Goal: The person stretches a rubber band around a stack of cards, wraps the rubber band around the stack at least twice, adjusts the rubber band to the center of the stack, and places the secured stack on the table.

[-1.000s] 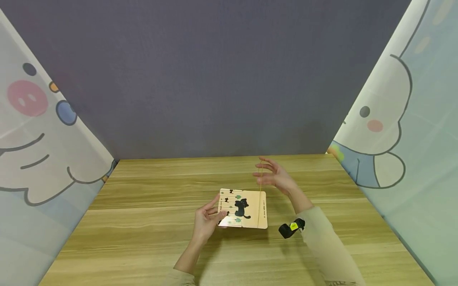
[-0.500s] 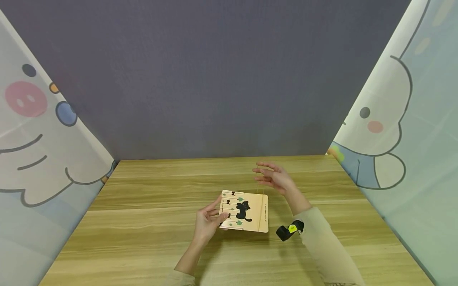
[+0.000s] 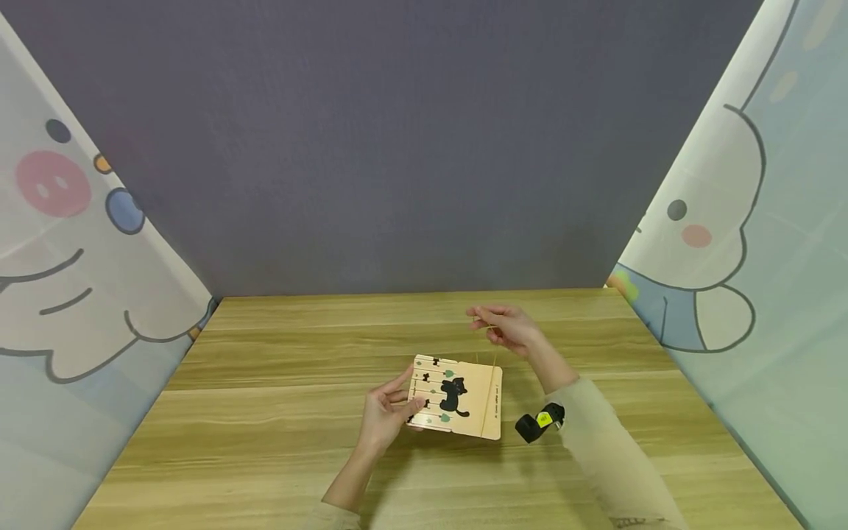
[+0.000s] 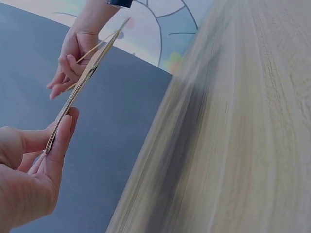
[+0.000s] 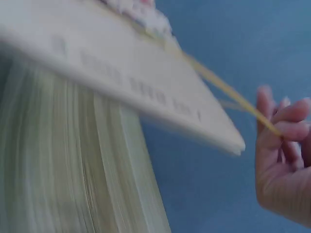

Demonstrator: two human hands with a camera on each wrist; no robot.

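Observation:
My left hand pinches the left end of a thin cream card, printed with a black cat and small green leaves, and holds it tilted above the table. Seen edge-on in the left wrist view, the card shows thin layers. A yellow elastic band crosses its right part. Beyond the far edge my right hand holds the band stretched away, fingers curled. In the right wrist view the taut band runs from the card to those fingers; something colourful behind the card is blurred.
The wooden table lies beneath both hands. A dark grey panel rises along its far edge, with cartoon-printed sheets at the sides. A black wrist camera sticks out from my right sleeve.
The right hand's spread fingers have curled in around the band, and the hand has come slightly lower. The card has shifted a little right and down, tilting more.

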